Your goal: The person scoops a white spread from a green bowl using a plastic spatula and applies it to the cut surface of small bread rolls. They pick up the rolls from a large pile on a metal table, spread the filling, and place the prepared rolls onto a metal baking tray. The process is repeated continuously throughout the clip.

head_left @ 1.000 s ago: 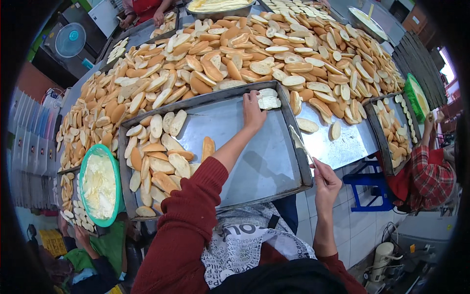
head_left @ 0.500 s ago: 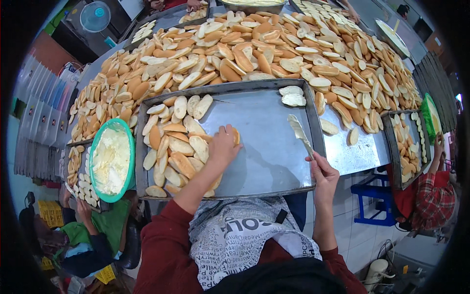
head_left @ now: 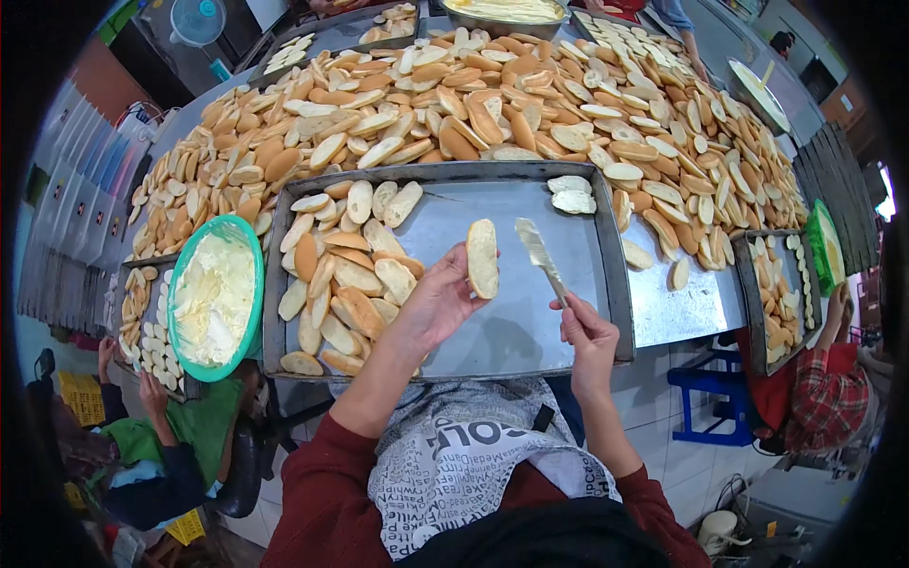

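Note:
My left hand (head_left: 443, 301) holds a halved bread roll (head_left: 482, 259) upright, its pale cut face showing, above the middle of a metal tray (head_left: 620, 284). Facing it, my right hand (head_left: 589, 343) grips a spreading knife (head_left: 543, 257) by the handle, its blade coated with cream and a small gap away from the bread. Unspread bread halves (head_left: 338, 327) are heaped along the tray's left side. Two cream-covered bread pieces (head_left: 573, 195) lie in its far right corner. At the tray's left stands a green tub (head_left: 258, 293) of pale cream (head_left: 213, 303).
A large pile of bread halves (head_left: 454, 104) covers the table beyond the tray. Co-workers sit at the left and right with smaller trays (head_left: 778, 358). A blue stool (head_left: 710, 402) stands on the floor at the right. A metal bowl of cream (head_left: 507, 17) is at the far side.
My left hand has lifted the bread half from beside the heap and turned its cut face into view. My right hand has brought the knife left, closer to the bread.

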A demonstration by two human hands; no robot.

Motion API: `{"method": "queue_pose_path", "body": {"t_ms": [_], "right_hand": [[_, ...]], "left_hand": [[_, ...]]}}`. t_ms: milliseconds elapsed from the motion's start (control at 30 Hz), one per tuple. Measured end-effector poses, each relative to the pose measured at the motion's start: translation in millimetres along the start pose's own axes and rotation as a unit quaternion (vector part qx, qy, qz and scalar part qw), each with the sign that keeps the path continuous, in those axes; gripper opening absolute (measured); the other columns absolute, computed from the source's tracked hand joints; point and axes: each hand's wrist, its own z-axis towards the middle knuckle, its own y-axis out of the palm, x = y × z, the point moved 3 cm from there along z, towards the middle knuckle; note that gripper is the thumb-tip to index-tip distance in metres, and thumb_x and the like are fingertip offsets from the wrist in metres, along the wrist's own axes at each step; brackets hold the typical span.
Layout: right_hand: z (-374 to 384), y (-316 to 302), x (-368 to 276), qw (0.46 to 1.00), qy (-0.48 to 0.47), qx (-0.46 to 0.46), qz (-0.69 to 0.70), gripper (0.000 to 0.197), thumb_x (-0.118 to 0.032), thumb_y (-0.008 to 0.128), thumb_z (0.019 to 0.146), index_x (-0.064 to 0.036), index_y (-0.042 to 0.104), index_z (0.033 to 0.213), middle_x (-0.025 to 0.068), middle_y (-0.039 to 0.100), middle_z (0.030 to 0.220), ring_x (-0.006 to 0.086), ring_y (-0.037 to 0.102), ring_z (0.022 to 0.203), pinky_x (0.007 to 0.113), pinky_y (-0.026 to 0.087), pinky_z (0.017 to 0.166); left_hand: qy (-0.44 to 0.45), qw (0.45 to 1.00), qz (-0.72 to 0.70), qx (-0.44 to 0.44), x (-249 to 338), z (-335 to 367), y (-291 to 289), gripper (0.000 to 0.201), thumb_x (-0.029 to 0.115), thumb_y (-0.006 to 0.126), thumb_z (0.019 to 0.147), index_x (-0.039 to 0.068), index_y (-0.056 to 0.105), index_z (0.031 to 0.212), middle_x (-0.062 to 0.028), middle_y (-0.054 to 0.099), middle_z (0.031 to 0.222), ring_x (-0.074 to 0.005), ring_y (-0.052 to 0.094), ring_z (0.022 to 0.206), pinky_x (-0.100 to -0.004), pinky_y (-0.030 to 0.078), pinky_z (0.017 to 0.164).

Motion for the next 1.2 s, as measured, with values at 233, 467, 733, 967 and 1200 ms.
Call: {"method": "queue_pose_path", "body": {"t_ms": [233, 467, 733, 967, 1200], "right_hand": [[2.3, 38.8, 5.0, 0.951, -0.242, -0.011, -0.191, 0.037, 0.01, 0.059, 0.079, -0.0092, 0.068, 0.109, 0.0097, 0.063, 0.096, 0.0147, 0.059, 0.083, 0.025, 0.048, 0.067], [-2.4, 36.9, 12.5, 0.91, -0.301, -0.008, -0.286, 0.049, 0.014, 0.059, 0.066, -0.0129, 0.069, 0.106, 0.0093, 0.064, 0.095, 0.0209, 0.06, 0.075, 0.029, 0.048, 0.065], [-12.3, 15.5, -21.8, 0.848, -0.352, -0.03, -0.394, 0.052, 0.013, 0.057, 0.061, -0.0148, 0.07, 0.104, 0.0084, 0.065, 0.089, 0.0221, 0.06, 0.07, 0.031, 0.046, 0.064], [-18.9, 29.1, -33.4, 0.857, -0.348, -0.038, -0.377, 0.055, 0.011, 0.057, 0.06, -0.0179, 0.07, 0.106, 0.0069, 0.065, 0.088, 0.0194, 0.058, 0.066, 0.03, 0.043, 0.058], [-21.9, 22.4, -44.9, 0.813, -0.417, -0.049, -0.404, 0.063, 0.009, 0.053, 0.053, -0.0198, 0.07, 0.106, 0.004, 0.065, 0.089, 0.0177, 0.053, 0.06, 0.03, 0.038, 0.054]], "left_hand": [[0.012, 0.997, -0.082, -0.001, -7.1, -17.6, 10.9, 0.038, 0.025, 0.056, 0.091, 0.011, 0.047, 0.125, -0.0056, 0.054, 0.121, -0.0178, 0.052, 0.112, -0.0341, 0.044, 0.095], [0.005, 0.986, -0.164, -0.015, 0.6, -22.6, -0.2, 0.04, 0.026, 0.056, 0.091, 0.008, 0.047, 0.125, -0.01, 0.052, 0.124, -0.022, 0.051, 0.114, -0.0388, 0.043, 0.095], [0.058, 0.985, -0.162, -0.008, 18.7, -31.5, -15.4, 0.044, 0.03, 0.054, 0.092, 0.006, 0.044, 0.128, -0.0105, 0.053, 0.123, -0.0221, 0.051, 0.111, -0.04, 0.043, 0.093], [0.108, 0.99, -0.093, -0.013, 18.0, -31.3, -11.7, 0.044, 0.023, 0.056, 0.09, 0.01, 0.043, 0.131, -0.0097, 0.052, 0.124, -0.023, 0.051, 0.113, -0.0404, 0.043, 0.094], [0.116, 0.989, -0.087, -0.002, 25.4, -37.6, -10.3, 0.056, 0.019, 0.058, 0.088, 0.019, 0.033, 0.137, -0.0078, 0.051, 0.125, -0.0232, 0.05, 0.116, -0.0413, 0.044, 0.093]]}}
